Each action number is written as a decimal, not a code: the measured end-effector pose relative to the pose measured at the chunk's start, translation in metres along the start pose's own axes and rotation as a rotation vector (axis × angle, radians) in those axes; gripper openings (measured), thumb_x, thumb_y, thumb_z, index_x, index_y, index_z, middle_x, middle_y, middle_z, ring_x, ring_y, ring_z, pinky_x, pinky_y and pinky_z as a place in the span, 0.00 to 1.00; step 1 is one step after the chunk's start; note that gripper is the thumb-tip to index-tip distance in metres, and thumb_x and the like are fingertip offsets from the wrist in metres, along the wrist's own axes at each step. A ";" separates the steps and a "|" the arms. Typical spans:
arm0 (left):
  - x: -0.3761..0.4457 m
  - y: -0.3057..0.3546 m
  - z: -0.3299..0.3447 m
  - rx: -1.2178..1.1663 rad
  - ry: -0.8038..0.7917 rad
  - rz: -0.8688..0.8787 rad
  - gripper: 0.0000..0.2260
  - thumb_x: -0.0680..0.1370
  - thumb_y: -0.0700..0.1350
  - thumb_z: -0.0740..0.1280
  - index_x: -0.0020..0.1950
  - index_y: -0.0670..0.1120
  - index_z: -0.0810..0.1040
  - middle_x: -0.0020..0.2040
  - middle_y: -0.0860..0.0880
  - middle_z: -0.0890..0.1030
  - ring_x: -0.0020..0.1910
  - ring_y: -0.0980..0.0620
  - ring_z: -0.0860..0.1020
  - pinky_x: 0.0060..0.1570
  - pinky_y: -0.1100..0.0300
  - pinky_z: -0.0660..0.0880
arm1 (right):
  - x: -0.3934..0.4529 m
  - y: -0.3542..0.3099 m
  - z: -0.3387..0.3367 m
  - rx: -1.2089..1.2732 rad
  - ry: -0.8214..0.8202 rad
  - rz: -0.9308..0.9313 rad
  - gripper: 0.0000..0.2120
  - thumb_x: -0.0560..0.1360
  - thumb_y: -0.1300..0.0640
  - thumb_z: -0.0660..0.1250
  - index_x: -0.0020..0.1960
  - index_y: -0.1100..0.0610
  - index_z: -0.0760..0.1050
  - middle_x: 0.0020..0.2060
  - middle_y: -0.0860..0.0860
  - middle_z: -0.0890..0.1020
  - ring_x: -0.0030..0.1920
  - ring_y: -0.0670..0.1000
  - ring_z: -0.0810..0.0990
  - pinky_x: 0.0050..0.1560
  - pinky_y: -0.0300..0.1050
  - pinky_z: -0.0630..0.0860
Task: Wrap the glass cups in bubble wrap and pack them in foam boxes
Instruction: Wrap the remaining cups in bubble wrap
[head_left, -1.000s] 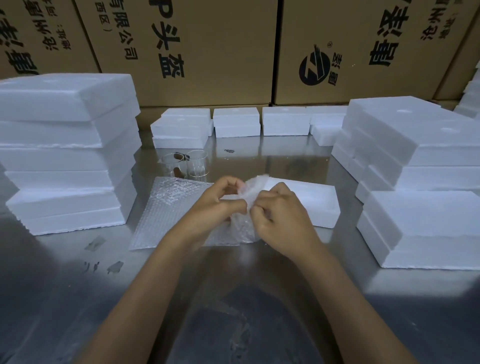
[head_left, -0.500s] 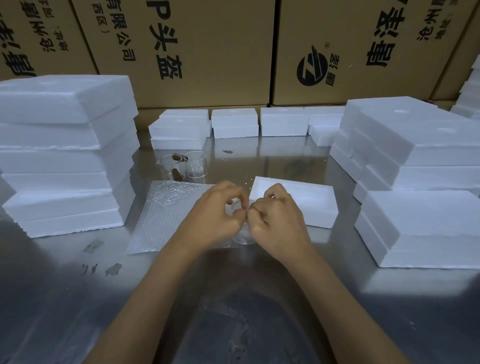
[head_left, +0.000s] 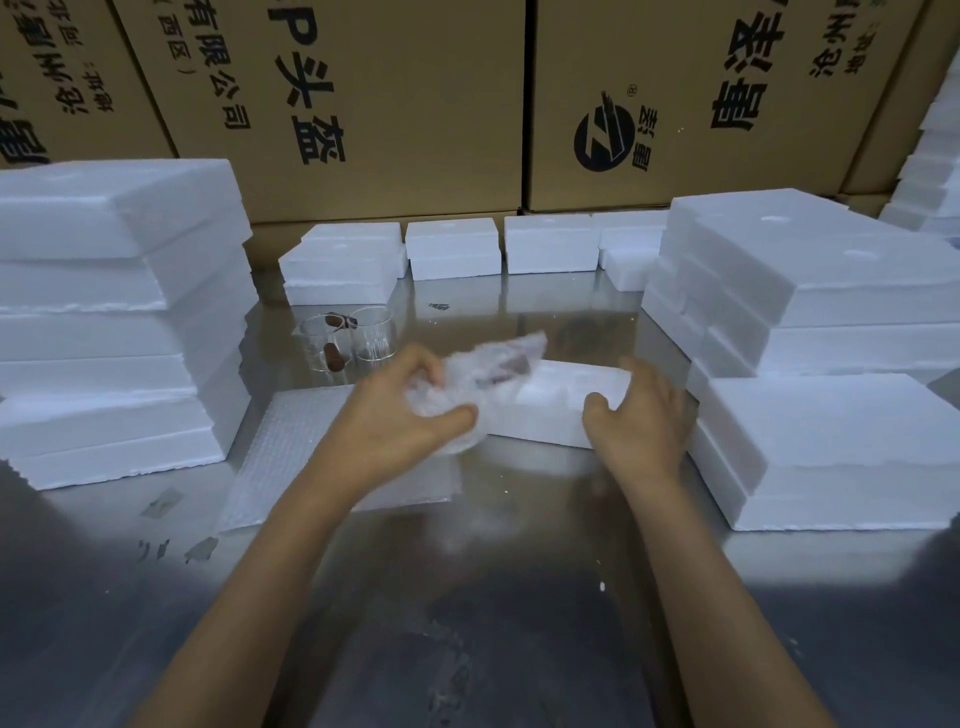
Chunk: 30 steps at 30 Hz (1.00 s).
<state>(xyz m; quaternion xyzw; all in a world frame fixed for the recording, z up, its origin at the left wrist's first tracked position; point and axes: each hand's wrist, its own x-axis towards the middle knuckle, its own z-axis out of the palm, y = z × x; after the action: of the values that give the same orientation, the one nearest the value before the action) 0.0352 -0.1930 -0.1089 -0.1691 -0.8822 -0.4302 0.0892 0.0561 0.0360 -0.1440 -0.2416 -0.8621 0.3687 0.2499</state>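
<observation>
Left hand (head_left: 395, 415) grips the bubble-wrapped cup (head_left: 467, 384); right hand (head_left: 641, 415) is spread open, empty, on the foam box (head_left: 561, 400).

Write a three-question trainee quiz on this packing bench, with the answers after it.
1. True or false: the left hand holds the bubble-wrapped bundle.
2. Which thing is the right hand reaching onto? A) an unwrapped glass cup B) the foam box lying flat in front C) a cardboard carton
3. Fill in: the unwrapped glass cups stand on the metal table just behind the flat sheet of ____ wrap.

Key: 1 true; 2 B; 3 bubble.
</observation>
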 end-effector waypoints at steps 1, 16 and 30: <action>0.002 0.000 -0.003 -0.065 0.046 -0.002 0.19 0.64 0.61 0.73 0.50 0.62 0.70 0.49 0.66 0.75 0.46 0.66 0.74 0.39 0.64 0.73 | 0.000 0.001 0.002 0.040 -0.042 0.025 0.24 0.75 0.57 0.64 0.71 0.56 0.70 0.70 0.53 0.72 0.69 0.58 0.68 0.68 0.49 0.63; 0.056 0.021 0.052 0.153 -0.209 0.121 0.30 0.78 0.50 0.70 0.78 0.57 0.64 0.73 0.54 0.67 0.75 0.51 0.60 0.75 0.52 0.58 | 0.003 0.001 0.003 0.152 -0.089 0.011 0.23 0.75 0.62 0.61 0.70 0.55 0.69 0.70 0.48 0.70 0.68 0.54 0.70 0.65 0.49 0.69; 0.050 0.003 0.076 0.411 -0.166 0.222 0.33 0.75 0.60 0.55 0.80 0.54 0.58 0.67 0.52 0.68 0.69 0.53 0.62 0.68 0.58 0.56 | 0.010 0.005 0.014 0.444 0.042 0.066 0.21 0.72 0.66 0.63 0.64 0.56 0.78 0.65 0.48 0.77 0.66 0.52 0.74 0.65 0.46 0.70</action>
<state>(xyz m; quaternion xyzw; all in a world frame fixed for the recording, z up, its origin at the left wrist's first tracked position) -0.0110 -0.1207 -0.1382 -0.2782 -0.9315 -0.2138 0.0957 0.0410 0.0376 -0.1540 -0.2162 -0.7460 0.5524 0.3026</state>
